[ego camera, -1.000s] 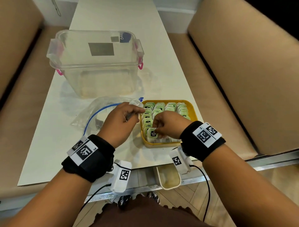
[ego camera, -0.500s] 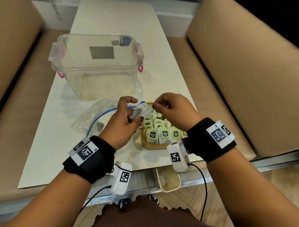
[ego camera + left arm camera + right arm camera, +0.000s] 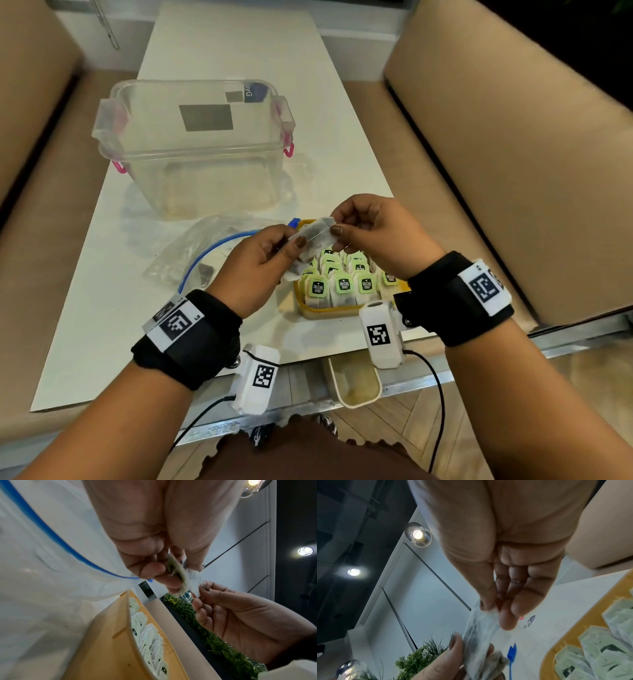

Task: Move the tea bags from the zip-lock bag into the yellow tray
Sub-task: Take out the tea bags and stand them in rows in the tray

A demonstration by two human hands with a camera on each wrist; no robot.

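The white tabletop [image 3: 239, 51] runs away from the person, with tan cushioned seats [image 3: 513, 154] along both long edges. Toward its far half stands a clear plastic storage box [image 3: 191, 150] with pink latches, open at the top. Nearer the person and toward the left long edge lies the zip-lock bag [image 3: 191, 253], crumpled flat, its blue zip line curving along the side that faces the tray; something small and dark shows through the plastic. Just beside it, at the near edge toward the right, sits the yellow tray [image 3: 317, 311], packed with rows of upright tea bags [image 3: 342, 284] bearing green tags.

Above the far end of the tray, both hands hold one loose tea bag [image 3: 313, 240] in the air between them. The left hand [image 3: 255, 270] has its thumb and curled fingers pinching the lower end of the bag, where the left wrist view shows a green tag edge tucked in. The right hand [image 3: 380, 236] pinches the upper corner between thumb and forefinger, the other fingers loosely curled behind. The bag hangs tilted, clear of the tray's contents.

Below the near edge a small cream container [image 3: 356, 383] hangs.
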